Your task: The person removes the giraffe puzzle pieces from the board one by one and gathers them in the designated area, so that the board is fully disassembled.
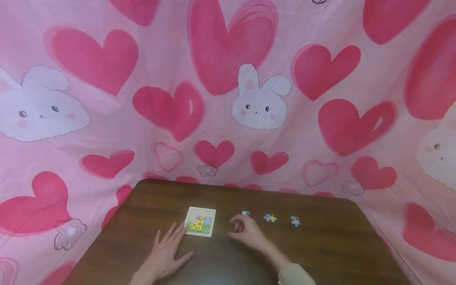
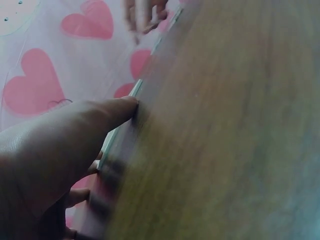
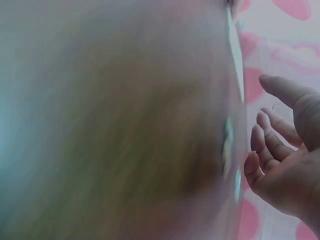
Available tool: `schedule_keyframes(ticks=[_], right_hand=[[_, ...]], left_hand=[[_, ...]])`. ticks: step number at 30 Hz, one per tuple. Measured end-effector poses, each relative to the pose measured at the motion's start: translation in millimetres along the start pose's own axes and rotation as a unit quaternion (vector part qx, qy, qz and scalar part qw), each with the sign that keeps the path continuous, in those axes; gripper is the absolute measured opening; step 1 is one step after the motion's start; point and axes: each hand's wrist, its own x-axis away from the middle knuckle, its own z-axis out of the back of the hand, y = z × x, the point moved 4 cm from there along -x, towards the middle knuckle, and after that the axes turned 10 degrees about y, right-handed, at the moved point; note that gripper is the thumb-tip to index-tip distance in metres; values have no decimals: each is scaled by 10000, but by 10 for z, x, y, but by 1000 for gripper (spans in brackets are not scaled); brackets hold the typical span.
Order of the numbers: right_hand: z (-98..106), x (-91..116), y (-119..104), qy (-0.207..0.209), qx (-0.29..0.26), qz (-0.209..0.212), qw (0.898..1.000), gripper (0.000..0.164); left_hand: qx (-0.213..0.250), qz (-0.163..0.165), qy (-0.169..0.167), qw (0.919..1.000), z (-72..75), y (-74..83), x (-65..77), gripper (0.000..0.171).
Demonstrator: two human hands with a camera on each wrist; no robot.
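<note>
A small white-framed puzzle board (image 1: 213, 222) with a yellow giraffe picture (image 1: 197, 225) lies on the brown table. My left hand (image 1: 162, 253) rests on the table with its fingers spread, fingertips at the board's left edge. To the right of the board my right hand (image 1: 250, 233) hovers with loosely bent fingers, thumb apart from them in the right wrist view; nothing shows between them. Just beyond it is a blue-and-white jigsaw piece (image 1: 246, 213), partly covered by the hand. Farther right lie a blue-and-yellow jigsaw piece (image 1: 270, 218) and a blue one with a red spot (image 1: 295, 221).
The dark wood table (image 1: 331, 245) has rounded far corners. A pink cloth (image 1: 221, 118) with hearts and white rabbits hangs behind it and along both sides.
</note>
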Motion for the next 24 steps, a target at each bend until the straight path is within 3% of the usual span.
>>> schedule_keyframes(ticks=[7, 11, 18, 24], right_hand=[[-427, -345, -199, -12, -76, -196, 9998, 37], [-591, -474, -229, -233, -67, -236, 9994, 40], [-938, -772, 86, -618, 705, 270, 9952, 46], [-1115, -927, 328, -633, 893, -243, 9937, 46]], left_hand=[[-15, 21, 3, 10000, 5, -18, -31, 91], [-48, 24, -11, 10000, -1, -27, -29, 90], [-44, 33, 20, 10000, 5, -19, -17, 91], [-76, -16, 33, 10000, 17, 14, -15, 90]])
